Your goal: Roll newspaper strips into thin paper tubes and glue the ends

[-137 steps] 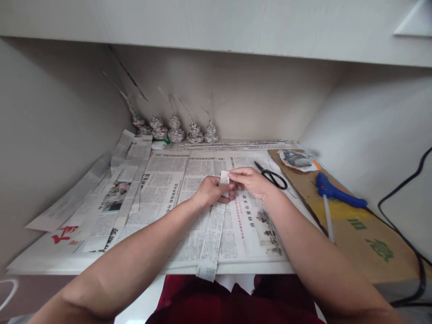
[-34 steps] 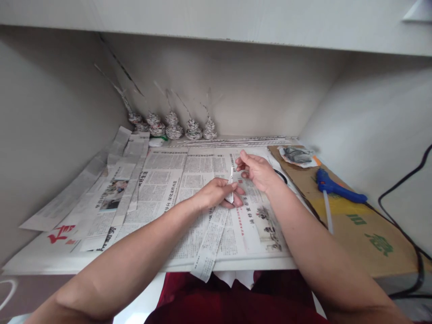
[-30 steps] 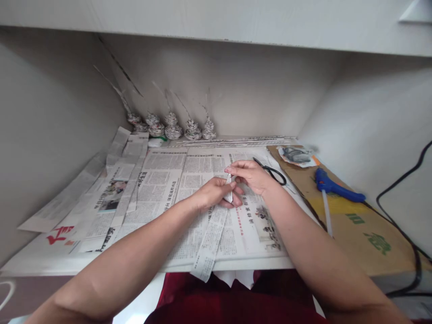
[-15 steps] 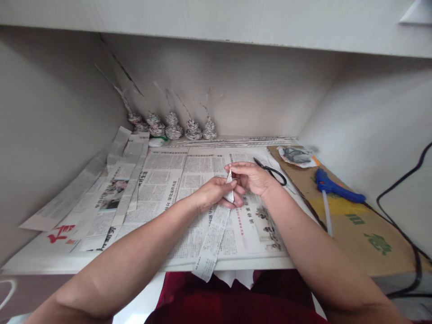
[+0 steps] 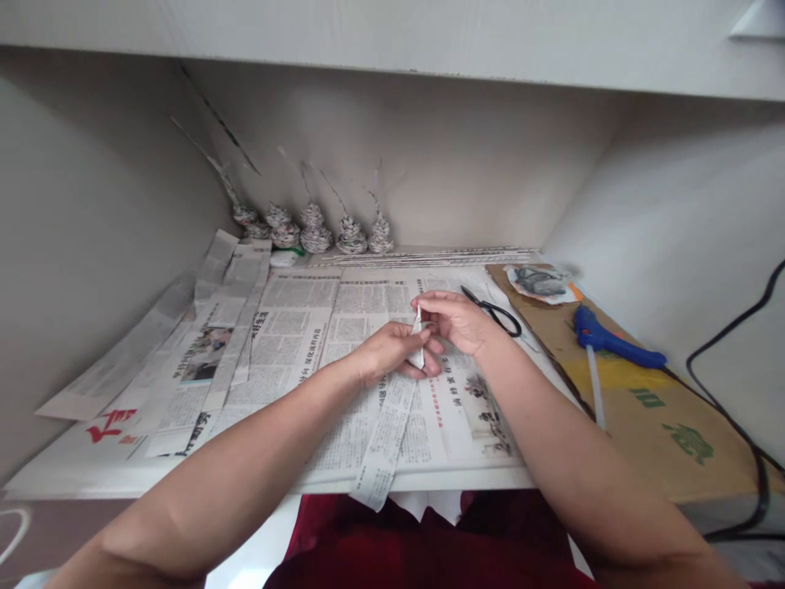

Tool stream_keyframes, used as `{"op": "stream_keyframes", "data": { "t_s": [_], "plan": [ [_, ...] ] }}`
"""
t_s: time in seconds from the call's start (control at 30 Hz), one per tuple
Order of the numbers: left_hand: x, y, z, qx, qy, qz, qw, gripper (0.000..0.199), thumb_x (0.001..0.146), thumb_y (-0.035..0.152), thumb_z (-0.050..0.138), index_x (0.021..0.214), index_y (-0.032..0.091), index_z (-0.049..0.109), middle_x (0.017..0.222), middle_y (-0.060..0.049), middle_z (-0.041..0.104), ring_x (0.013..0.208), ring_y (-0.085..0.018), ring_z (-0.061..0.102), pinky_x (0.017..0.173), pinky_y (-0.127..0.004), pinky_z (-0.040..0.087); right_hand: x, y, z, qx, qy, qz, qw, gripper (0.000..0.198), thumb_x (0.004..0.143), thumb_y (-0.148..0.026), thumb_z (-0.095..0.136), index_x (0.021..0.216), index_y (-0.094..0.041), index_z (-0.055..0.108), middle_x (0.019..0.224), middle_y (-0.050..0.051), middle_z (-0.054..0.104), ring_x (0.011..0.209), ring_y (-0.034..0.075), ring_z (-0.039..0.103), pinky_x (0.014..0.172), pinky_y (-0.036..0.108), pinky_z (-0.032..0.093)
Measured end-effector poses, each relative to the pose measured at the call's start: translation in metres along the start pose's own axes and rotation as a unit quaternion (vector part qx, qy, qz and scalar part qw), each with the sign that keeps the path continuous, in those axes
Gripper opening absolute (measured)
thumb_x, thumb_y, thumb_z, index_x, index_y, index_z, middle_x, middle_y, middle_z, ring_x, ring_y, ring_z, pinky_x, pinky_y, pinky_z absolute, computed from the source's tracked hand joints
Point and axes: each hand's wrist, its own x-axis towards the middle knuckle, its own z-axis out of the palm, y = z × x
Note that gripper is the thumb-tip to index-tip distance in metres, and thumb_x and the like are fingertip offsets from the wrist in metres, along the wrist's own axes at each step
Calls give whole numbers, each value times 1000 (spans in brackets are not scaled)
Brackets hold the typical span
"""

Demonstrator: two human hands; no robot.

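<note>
My left hand (image 5: 396, 349) pinches a newspaper strip (image 5: 388, 438) whose upper end is rolled into a narrow point. The strip's long tail hangs down toward me over the table's front edge. My right hand (image 5: 457, 321) has its thumb and fingertips closed on the rolled tip, just above the left thumb. Part of the roll is hidden behind the fingers. Under both hands lie spread newspaper sheets (image 5: 359, 327). Black-handled scissors (image 5: 504, 317) rest just beyond my right wrist.
Several gourd-shaped woven paper pieces (image 5: 316, 231) stand along the back wall. Thin paper rods (image 5: 429, 259) lie beside them. Cut newspaper strips (image 5: 230, 327) are at left. A blue glue gun (image 5: 616, 342) with a black cord rests on cardboard (image 5: 668, 458) at right. A shelf (image 5: 392, 49) overhangs the table.
My right fingers have shifted slightly at the tip of the roll, and the rolled part looks narrower. Both hands stay in nearly the same place.
</note>
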Motion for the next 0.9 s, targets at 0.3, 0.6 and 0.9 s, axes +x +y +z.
{"op": "stream_keyframes", "data": {
  "t_s": [0.3,0.6,0.9],
  "plan": [
    [3,-4,0,18,37,34,999,40,78,49,60,90,11,65,72,-9,67,77,-18,66,67,-32,54,-4,1,6,-134,4,3,991,35,60,-42,78,70,-18,54,50,-5,52,38,9,45,36,21,32],
    [3,-3,2,-2,96,28,995,38,80,48,59,94,12,62,69,-7,66,69,-17,66,63,-32,55,-3,-3,-1,-170,9,-37,985,29,68,-42,72,75,-14,66,59,0,60,48,9,53,44,21,34],
    [3,-3,1,6,110,24,994,32,79,43,60,86,12,63,66,-6,64,67,-16,65,61,-29,55,0,-5,-2,-170,67,-45,982,28,66,-39,73,80,-14,72,62,3,62,55,11,53,45,22,35]
  ]
}}
